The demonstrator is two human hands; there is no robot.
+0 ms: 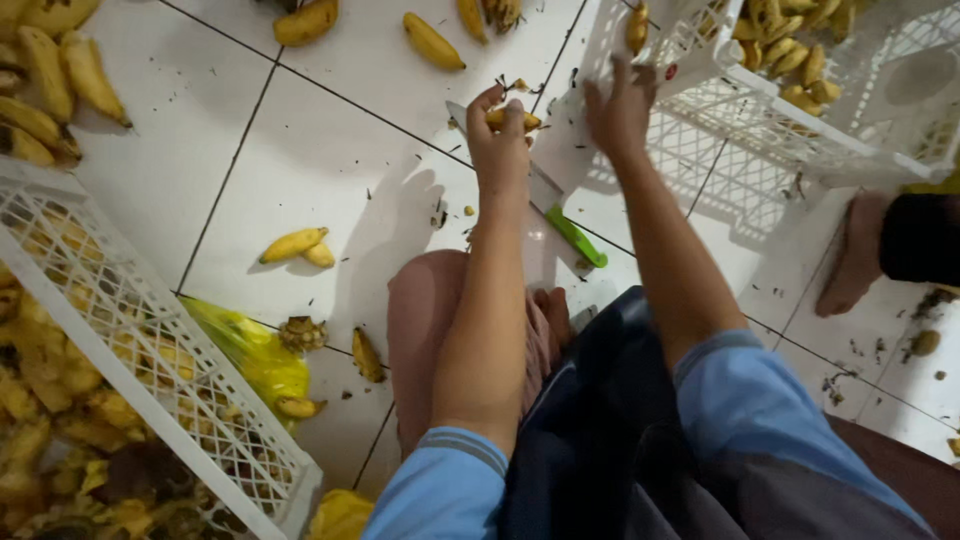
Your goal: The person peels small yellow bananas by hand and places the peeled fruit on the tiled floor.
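Banana (513, 119): small, yellow, dark-tipped.
Axis: roughly level, lying left to right.
Left hand (500, 140): fingers closed around banana.
Right hand (620, 110): fingers spread, touching white crate (760, 110).

The person wears a light blue top with short sleeves: the left sleeve (445, 490) ends in a ribbed cuff edged with a thin darker stripe, and the right sleeve (760, 400) shows the same blue with a plain hem. Both forearms are bare, as are the left hand (500, 135) and right hand (620, 110), with no rings, watch or gloves showing. A dark navy garment (600, 440) covers the lap, leaving one knee (425, 310) and a foot (552, 312) bare.
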